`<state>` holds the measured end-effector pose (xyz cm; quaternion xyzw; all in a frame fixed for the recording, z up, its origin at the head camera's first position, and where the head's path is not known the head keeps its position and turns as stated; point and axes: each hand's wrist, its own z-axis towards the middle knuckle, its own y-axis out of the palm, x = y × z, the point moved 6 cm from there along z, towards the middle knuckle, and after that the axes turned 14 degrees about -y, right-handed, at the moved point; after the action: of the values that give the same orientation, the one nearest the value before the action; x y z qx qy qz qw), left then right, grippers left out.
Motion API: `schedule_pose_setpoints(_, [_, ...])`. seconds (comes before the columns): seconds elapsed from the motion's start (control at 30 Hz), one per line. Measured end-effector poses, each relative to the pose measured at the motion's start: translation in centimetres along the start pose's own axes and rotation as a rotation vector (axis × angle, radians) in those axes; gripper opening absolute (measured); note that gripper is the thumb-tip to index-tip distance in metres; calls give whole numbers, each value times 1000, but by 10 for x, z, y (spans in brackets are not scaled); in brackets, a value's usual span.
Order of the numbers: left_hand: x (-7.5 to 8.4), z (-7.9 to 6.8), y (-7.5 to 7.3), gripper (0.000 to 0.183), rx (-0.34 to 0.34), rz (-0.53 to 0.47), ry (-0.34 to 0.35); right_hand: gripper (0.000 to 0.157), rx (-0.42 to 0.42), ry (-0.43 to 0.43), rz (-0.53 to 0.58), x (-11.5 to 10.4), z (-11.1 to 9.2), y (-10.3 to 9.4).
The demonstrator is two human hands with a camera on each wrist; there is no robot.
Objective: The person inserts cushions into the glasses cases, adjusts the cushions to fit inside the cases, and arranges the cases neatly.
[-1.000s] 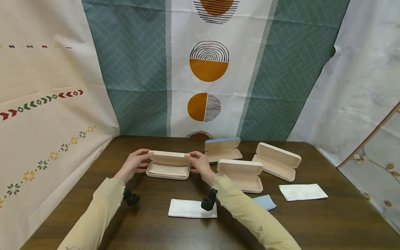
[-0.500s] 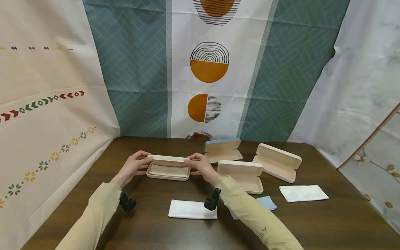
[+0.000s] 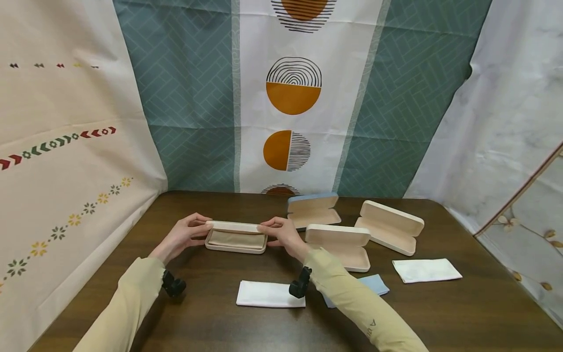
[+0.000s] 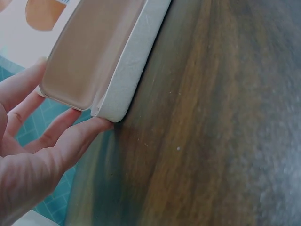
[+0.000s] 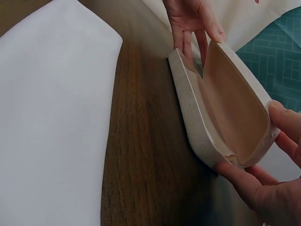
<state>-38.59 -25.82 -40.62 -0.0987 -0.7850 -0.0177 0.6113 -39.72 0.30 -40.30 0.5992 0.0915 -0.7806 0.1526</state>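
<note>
A cream eyeglass case [image 3: 234,226] lies on the table in the head view, its lid tilted partway down over the base. Inside the base lies a folded beige cloth [image 3: 236,240]. My left hand [image 3: 182,235] holds the case's left end; in the left wrist view its thumb and fingers [image 4: 84,134] touch the lid and base. At the right end my right hand [image 3: 285,236] has its fingers on the lid edge and base. Both hands appear at opposite ends of the case in the right wrist view, with the lid still raised.
To the right stand three open cases: a blue one [image 3: 313,215], a cream one [image 3: 338,235] and another cream one [image 3: 391,228]. A white folded cloth [image 3: 264,294] lies in front, a blue cloth [image 3: 374,283] partly under the right sleeve, and another white cloth [image 3: 426,271] farther right.
The lid of the held case has tipped down toward the base, with both hands lowering along with it. The base, the other cases and the cloths stay in place.
</note>
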Motion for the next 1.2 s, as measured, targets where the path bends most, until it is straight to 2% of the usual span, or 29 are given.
schedule_pose_setpoints(0.3, [0,-4,1,37,-14,7,18,15,-14,-41,8,-1,-2,2])
schedule_pose_setpoints(0.7, [-2,-9,0,41,-19,-1,27,25,-16,-37,-24,0,-6,1])
schedule_pose_setpoints(0.8, [-3,-9,0,37,17,67,35,23,-23,-29,-98,4,-6,0])
schedule_pose_setpoints(0.93, [-1,-8,1,29,96,217,50,17,-44,-37,-220,11,-4,0])
schedule_pose_setpoints(1.03, [1,-7,1,27,126,283,56,20,-70,-49,-242,10,-3,1])
schedule_pose_setpoints(1.2, [2,-7,0,30,138,316,56,26,-78,-52,-249,9,-1,1])
